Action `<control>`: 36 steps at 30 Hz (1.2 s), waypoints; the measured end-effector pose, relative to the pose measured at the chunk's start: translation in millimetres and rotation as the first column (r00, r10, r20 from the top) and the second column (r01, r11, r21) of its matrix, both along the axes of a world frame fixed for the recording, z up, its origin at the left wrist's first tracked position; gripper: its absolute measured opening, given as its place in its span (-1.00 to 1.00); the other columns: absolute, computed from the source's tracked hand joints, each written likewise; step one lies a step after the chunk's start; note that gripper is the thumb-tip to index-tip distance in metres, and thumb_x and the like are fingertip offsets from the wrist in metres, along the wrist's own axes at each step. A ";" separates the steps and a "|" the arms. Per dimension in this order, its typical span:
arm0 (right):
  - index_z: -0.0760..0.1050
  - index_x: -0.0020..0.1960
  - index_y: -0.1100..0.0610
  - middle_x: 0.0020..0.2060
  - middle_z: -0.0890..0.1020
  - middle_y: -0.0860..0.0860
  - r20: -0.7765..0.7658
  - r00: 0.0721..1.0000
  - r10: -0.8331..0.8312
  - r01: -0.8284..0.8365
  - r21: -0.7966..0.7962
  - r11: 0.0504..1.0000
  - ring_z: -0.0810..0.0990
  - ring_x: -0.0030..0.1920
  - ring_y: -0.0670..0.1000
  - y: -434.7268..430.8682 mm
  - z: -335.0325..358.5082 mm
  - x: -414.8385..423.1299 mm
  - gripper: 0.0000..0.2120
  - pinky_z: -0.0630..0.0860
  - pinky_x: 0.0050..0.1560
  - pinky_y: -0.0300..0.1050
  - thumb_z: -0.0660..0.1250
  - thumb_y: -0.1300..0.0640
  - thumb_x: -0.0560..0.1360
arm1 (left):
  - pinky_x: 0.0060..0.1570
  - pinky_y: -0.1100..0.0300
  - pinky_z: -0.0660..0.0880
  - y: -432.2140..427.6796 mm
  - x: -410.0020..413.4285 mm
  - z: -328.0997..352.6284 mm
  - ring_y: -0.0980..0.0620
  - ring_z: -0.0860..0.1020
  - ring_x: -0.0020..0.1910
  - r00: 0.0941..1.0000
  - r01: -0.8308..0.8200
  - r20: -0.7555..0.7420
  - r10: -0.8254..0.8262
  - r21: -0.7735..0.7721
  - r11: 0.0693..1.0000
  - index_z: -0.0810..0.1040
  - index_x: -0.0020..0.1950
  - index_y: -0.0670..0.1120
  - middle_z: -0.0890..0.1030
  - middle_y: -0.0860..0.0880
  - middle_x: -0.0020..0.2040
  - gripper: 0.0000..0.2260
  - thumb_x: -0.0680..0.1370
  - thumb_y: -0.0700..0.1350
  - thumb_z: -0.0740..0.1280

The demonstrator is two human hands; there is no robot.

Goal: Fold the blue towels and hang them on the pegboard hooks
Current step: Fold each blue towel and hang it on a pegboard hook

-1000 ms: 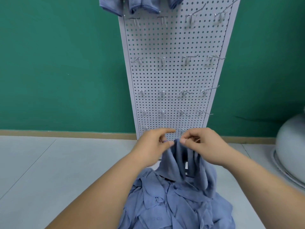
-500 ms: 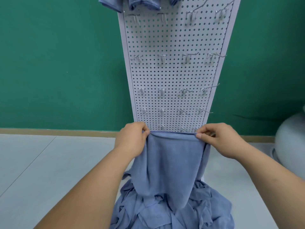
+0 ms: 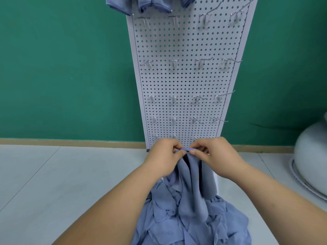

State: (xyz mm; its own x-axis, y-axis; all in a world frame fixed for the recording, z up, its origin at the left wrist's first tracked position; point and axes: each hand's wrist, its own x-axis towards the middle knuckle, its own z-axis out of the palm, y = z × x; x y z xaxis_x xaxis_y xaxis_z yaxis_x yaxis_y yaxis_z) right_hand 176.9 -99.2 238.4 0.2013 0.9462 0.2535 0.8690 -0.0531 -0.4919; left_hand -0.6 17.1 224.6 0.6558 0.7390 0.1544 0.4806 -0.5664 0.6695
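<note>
- The towel (image 3: 192, 177) is blue. It is held up in the middle, in front of the bottom of the pegboard (image 3: 185, 41).
- The left hand (image 3: 164, 156) pinches the top edge of the towel with its thumb and fingers.
- The right hand (image 3: 215, 156) pinches the same top edge just beside it. The two hands are very close together.
- The towel hangs down from the hands in long folds. Its low end reaches the pile (image 3: 185, 227).
- The pile is more blue towels, all crumpled, lying near the person on the floor (image 3: 53, 183).
- The pegboard is white and full of small holes. It stands far, against the green wall (image 3: 62, 68).
- Rows of metal hooks (image 3: 173, 64) stick out of the pegboard.
- At the very top, on the left part of the pegboard, some blue hung towels (image 3: 150, 5) droop down.
- Far on the right sits a pale round tub (image 3: 311, 165), partly cut off by the edge.
</note>
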 end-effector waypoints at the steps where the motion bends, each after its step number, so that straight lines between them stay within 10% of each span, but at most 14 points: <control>1: 0.67 0.06 -0.16 -0.22 0.67 -0.29 0.049 0.998 -0.026 0.027 -0.016 0.999 0.64 -0.14 -0.19 -0.8 0.4 3.5 -0.90 0.62 -0.05 -0.04 0.44 -0.13 0.59 | -0.15 0.21 0.50 2.0 -1.6 1.9 0.18 0.58 -0.20 1.000 -0.017 0.004 0.017 0.014 1.000 0.72 -0.02 0.08 0.66 0.13 -0.20 -0.94 0.60 0.02 0.46; 14: 0.58 -0.14 -0.11 -0.25 0.68 -0.18 0.059 0.974 -0.220 0.227 -0.149 0.962 0.63 -0.16 -0.09 -21.1 6.0 52.7 -0.86 0.57 -0.13 -0.07 0.51 -0.05 0.54 | -0.17 0.22 0.51 33.8 -35.6 9.8 0.07 0.62 -0.19 0.959 -0.269 0.092 0.268 0.003 0.963 0.71 -0.08 0.04 0.68 0.05 -0.28 -0.92 0.60 -0.04 0.46; 21: 0.68 0.11 -0.03 -0.21 0.71 0.06 -0.531 0.847 0.014 -0.028 -0.018 0.999 0.70 -0.17 0.00 -24.4 26.0 26.7 -0.86 0.67 0.02 -0.06 0.41 0.18 0.64 | -0.04 0.15 0.58 31.5 -33.7 5.6 0.09 0.55 -0.27 0.963 -0.198 0.157 0.221 -0.151 0.968 0.71 0.05 0.08 0.66 0.06 -0.13 -0.88 0.59 -0.15 0.47; 25: 0.71 0.11 -0.16 -0.10 0.73 -0.13 -0.319 0.947 0.024 -0.041 -0.046 0.998 0.61 -0.28 -0.27 -24.8 34.7 13.2 -0.75 0.51 -0.11 -0.42 0.55 0.16 0.53 | -0.06 0.15 0.60 21.9 -28.0 10.2 0.06 0.59 -0.28 0.961 -0.096 0.226 0.157 -0.260 0.961 0.70 0.10 0.10 0.65 0.08 0.01 -0.75 0.57 -0.25 0.47; 30: 0.70 -0.05 -0.21 -0.16 0.68 -0.18 -0.121 0.992 -0.047 0.053 0.047 0.998 0.63 -0.12 -0.16 -17.4 21.8 8.0 -0.89 0.42 -0.16 -0.32 0.51 0.03 0.55 | -0.05 0.29 0.60 6.8 -23.5 17.0 0.07 0.64 -0.20 0.945 0.004 0.305 0.122 -0.380 0.925 0.68 0.19 0.01 0.67 0.01 0.09 -0.74 0.59 -0.30 0.45; 36: 0.65 -0.06 0.02 -0.12 0.71 -0.09 -0.405 0.908 0.109 -0.066 0.120 0.991 0.67 -0.08 -0.14 -12.0 24.6 -4.0 -0.95 0.56 0.02 -0.24 0.49 0.13 0.57 | 0.01 0.29 0.60 -7.2 -15.1 21.5 0.10 0.65 -0.14 0.906 0.121 0.412 0.092 -0.462 0.879 0.68 0.20 0.00 0.72 -0.09 0.05 -0.74 0.58 -0.28 0.48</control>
